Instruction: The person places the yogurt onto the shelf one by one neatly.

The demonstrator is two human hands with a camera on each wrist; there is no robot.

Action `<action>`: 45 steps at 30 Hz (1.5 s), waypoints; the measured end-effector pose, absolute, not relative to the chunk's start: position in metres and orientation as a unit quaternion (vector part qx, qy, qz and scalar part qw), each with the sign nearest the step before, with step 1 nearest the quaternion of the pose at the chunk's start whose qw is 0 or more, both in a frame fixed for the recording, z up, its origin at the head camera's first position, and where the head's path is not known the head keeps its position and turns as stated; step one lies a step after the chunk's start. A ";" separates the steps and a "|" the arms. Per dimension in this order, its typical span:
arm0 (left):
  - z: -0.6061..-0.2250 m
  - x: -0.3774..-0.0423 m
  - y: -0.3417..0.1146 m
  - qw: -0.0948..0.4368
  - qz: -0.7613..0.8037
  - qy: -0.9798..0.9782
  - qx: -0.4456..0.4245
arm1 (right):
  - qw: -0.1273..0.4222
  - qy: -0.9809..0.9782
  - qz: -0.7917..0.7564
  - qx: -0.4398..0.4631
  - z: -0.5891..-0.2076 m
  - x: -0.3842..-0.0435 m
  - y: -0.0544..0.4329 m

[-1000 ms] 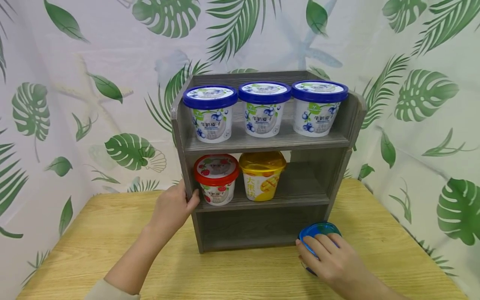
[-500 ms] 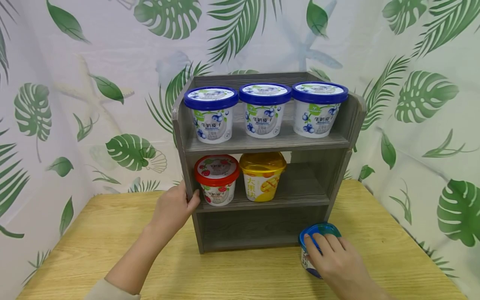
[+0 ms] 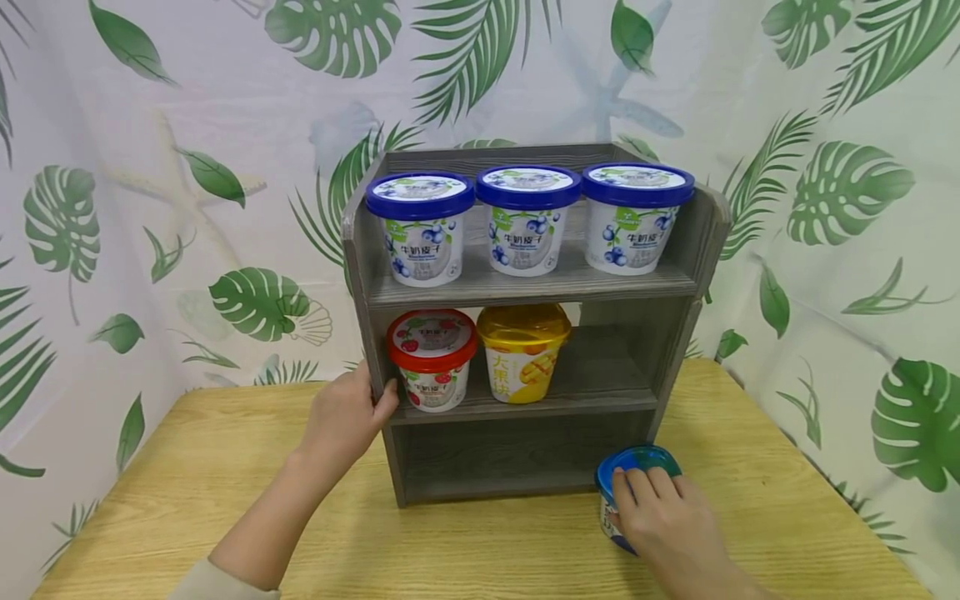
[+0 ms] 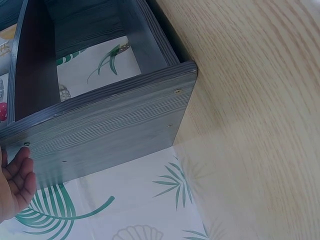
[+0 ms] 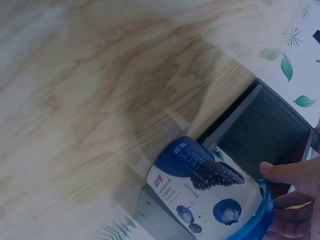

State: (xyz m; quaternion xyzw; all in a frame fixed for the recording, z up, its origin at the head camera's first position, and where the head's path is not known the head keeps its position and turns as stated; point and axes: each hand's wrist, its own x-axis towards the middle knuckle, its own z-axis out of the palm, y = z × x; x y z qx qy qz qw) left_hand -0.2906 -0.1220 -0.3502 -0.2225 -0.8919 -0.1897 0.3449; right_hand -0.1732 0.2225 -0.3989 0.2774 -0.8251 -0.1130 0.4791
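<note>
My left hand point(image 3: 348, 412) grips the left side of a grey wooden shelf point(image 3: 480, 287), thumb round its front edge at the middle tier. In the left wrist view its fingers curl against the outer side panel point(image 4: 115, 130). My right hand point(image 3: 663, 512) holds a fruit cup point(image 5: 215, 195) by its blue lid point(image 3: 633, 458), fingers on top. Blueberries and a blackberry are printed on this cup. It is by the shelf's lower right front corner, over the wooden table. The right wrist view shows the thumb point(image 5: 282, 172) at the lid's rim.
Three blue-lidded tubs, left point(image 3: 423, 242), middle point(image 3: 525, 237) and right point(image 3: 630, 233), line the top tier. A red-lidded tub point(image 3: 435, 379) and a yellow cup point(image 3: 521, 362) share the middle tier. Leaf-print cloth point(image 3: 187, 167) surrounds the table point(image 3: 300, 533).
My right hand's fingers have drawn back across the blue lid and bunched together, so more of the lid and the cup's side shows. The left hand and shelf stay put.
</note>
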 end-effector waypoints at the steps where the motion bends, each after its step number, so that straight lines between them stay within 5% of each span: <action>1: -0.350 -0.291 -0.122 0.345 -0.190 -0.892 -0.222 | 0.475 -0.828 -0.115 0.276 -0.399 -0.173 0.222; 14: -0.352 -0.291 -0.121 0.356 -0.187 -0.888 -0.222 | 0.443 -0.852 -0.117 0.252 -0.402 -0.171 0.217; 45: -0.354 -0.292 -0.121 0.364 -0.188 -0.884 -0.224 | 0.464 -0.841 -0.082 0.268 -0.404 -0.159 0.222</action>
